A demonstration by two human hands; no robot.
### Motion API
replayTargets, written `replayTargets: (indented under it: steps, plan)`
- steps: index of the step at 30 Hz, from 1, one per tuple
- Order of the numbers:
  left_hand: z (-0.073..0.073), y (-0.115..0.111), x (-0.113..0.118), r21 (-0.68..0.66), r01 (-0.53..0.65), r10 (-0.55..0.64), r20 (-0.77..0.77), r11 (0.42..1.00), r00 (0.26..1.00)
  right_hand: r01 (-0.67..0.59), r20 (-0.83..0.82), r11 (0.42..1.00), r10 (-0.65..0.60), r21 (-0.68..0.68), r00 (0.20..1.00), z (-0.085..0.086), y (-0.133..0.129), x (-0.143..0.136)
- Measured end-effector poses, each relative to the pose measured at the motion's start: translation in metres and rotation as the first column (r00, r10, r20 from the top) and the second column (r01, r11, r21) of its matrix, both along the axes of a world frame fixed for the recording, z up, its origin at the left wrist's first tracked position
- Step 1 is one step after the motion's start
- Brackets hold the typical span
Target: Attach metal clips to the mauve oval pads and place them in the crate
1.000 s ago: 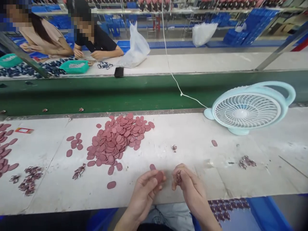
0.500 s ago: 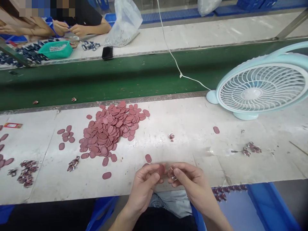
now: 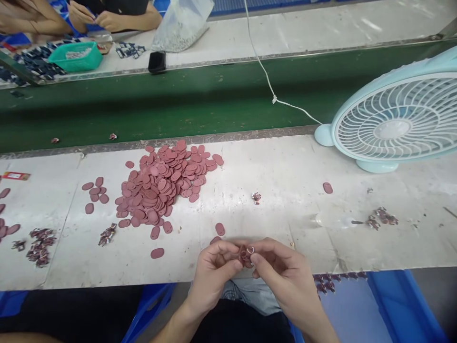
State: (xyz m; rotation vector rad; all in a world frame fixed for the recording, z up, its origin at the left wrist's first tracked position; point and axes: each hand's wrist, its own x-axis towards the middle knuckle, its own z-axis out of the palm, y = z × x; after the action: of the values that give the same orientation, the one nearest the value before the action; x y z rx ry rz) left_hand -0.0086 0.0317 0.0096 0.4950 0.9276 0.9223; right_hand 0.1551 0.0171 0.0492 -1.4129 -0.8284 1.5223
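Above the table's front edge, my left hand (image 3: 213, 272) and my right hand (image 3: 283, 269) come together, fingertips almost meeting. The left fingers pinch a flat oval dark-pink piece, now mostly hidden. Against it, my right thumb and fingers press a small brownish part with shiny metal bits (image 3: 247, 256). Fingers cover much of both. Just beyond my left hand lie loose oval pieces (image 3: 220, 229), and a large pile of the same ovals (image 3: 153, 190) spreads to the left. One small brownish part (image 3: 256, 197) sits alone ahead of my hands.
A light-blue fan (image 3: 392, 128) stands at the right, its white cord (image 3: 267, 81) running upward. Small brownish parts (image 3: 385, 216) lie right, more (image 3: 41, 247) left. A blue tray (image 3: 400, 305) sits below the edge. Across the green gap (image 3: 214, 95), people work beside a teal basket (image 3: 78, 57).
My hands have closed together, bringing the brownish part against the oval piece; before, the two were held slightly apart. The whole view has tilted downward a little.
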Motion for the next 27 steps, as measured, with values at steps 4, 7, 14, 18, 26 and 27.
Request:
replayTargets:
  steps: [4, 7, 14, 18, 26, 27]
  plan:
    - [0.004, 0.000, 0.002, 0.024, 0.009, -0.008, -0.025, 1.000, 1.000, -0.024, 0.051, 0.999, 0.022, 0.039, 0.998, 0.000, 0.002, -0.001]
    - [0.007, -0.001, 0.005, 0.025, -0.011, 0.012, -0.030, 1.000, 0.999, -0.006, 0.042, 0.999, 0.004, 0.051, 0.999, -0.001, 0.001, -0.002]
    - [0.006, -0.002, 0.009, 0.038, -0.036, 0.039, -0.073, 0.999, 0.997, 0.058, -0.023, 0.995, -0.056, 0.083, 0.998, -0.005, -0.002, -0.007]
    - [0.002, -0.004, 0.010, 0.047, -0.061, 0.065, -0.104, 0.997, 0.992, 0.072, -0.054, 0.994, -0.067, 0.087, 0.996, -0.005, -0.001, -0.009]
    - [-0.009, -0.010, 0.012, 0.037, -0.131, 0.135, -0.157, 0.991, 0.978, 0.093, -0.123, 0.995, -0.088, 0.035, 0.988, -0.017, -0.008, -0.010]
    - [-0.010, -0.011, 0.012, 0.048, -0.125, 0.131, -0.166, 0.991, 0.977, 0.094, -0.141, 0.995, -0.088, 0.038, 0.986, -0.019, -0.008, -0.010]
